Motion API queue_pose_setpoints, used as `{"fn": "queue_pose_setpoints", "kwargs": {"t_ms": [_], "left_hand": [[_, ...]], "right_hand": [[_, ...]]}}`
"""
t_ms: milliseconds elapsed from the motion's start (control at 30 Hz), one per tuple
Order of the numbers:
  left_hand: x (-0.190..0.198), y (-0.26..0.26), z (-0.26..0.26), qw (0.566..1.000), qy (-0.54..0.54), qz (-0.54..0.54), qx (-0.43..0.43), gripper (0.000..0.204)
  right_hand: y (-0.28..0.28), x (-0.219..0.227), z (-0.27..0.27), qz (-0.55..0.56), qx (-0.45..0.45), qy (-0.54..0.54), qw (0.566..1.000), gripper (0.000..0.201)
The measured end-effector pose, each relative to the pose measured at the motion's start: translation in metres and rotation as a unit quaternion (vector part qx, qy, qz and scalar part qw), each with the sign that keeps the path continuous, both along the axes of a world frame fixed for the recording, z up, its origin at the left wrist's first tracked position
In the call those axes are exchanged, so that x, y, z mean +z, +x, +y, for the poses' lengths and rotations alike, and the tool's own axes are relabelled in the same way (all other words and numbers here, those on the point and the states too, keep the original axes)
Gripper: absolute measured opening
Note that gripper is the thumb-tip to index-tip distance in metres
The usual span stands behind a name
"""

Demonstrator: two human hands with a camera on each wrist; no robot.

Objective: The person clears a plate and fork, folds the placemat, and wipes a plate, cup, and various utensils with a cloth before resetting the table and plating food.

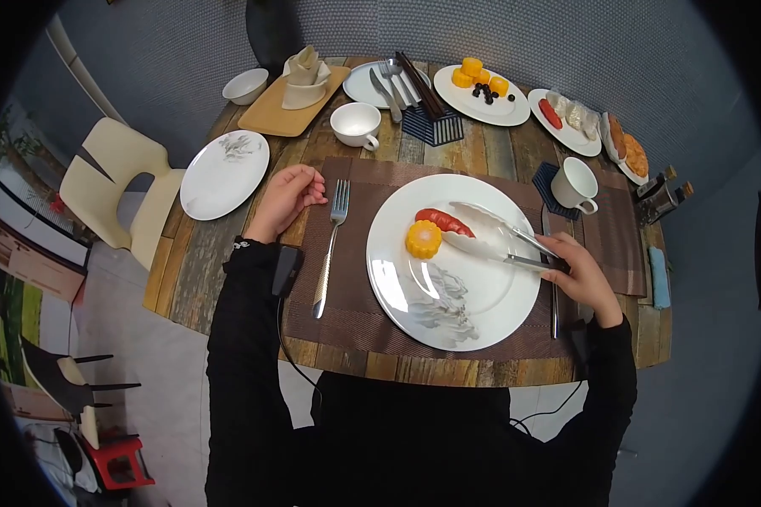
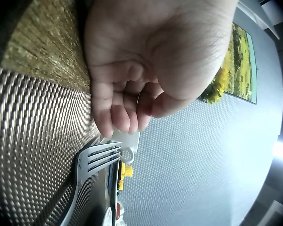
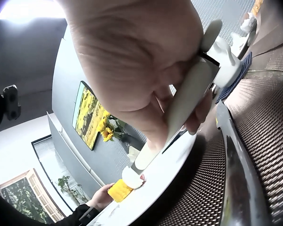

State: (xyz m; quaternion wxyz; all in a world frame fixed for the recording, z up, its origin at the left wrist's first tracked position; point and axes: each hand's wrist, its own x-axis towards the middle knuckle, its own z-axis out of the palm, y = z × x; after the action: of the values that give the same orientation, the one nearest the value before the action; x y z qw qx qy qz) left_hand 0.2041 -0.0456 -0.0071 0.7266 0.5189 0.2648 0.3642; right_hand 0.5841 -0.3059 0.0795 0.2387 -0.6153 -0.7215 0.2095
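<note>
My right hand (image 1: 585,275) grips a pair of tongs (image 1: 479,247) with pale tips, reaching in over the right side of a large white plate (image 1: 507,308). The tong tips lie either side of the right end of a red sausage (image 1: 435,220), low over the plate. A yellow piece of corn (image 1: 424,240) sits against the sausage's near side. Loosely curled, my left hand (image 1: 286,198) rests at the left edge of the brown placemat (image 1: 359,325) and holds nothing. Close by it lies a fork (image 1: 336,221); the left wrist view shows the fork's tines (image 2: 104,155) just past the fingertips.
A knife (image 1: 555,308) lies right of the plate, partly under my right hand. White cups (image 1: 355,122) (image 1: 574,183) stand beyond. Along the back are a wooden tray (image 1: 271,122) with a folded napkin, and plates of corn and berries (image 1: 516,108), sausage (image 1: 550,114) and bread (image 1: 634,156).
</note>
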Motion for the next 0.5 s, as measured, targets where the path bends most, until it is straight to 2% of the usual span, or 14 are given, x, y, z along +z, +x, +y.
{"fn": "queue_pose_setpoints", "kwargs": {"t_ms": [300, 367, 433, 500], "left_hand": [[-0.002, 0.000, 0.001, 1.000, -0.002, -0.004, -0.005, 0.019], [-0.002, 0.000, 0.000, 1.000, -0.001, -0.005, -0.006, 0.019], [-0.001, 0.000, 0.000, 1.000, 0.000, -0.003, -0.009, 0.018], [0.000, 0.000, -0.001, 1.000, 0.001, 0.001, -0.004, 0.018]], "right_hand": [[0.011, 0.033, 0.006, 0.018, -0.027, -0.001, 0.999, 0.051], [0.019, 0.032, 0.019, -0.015, -0.055, 0.052, 0.997, 0.051], [0.013, 0.038, 0.040, -0.020, -0.047, 0.093, 0.994, 0.050], [0.012, 0.035, 0.061, -0.107, -0.130, 0.145, 0.975, 0.046]]}}
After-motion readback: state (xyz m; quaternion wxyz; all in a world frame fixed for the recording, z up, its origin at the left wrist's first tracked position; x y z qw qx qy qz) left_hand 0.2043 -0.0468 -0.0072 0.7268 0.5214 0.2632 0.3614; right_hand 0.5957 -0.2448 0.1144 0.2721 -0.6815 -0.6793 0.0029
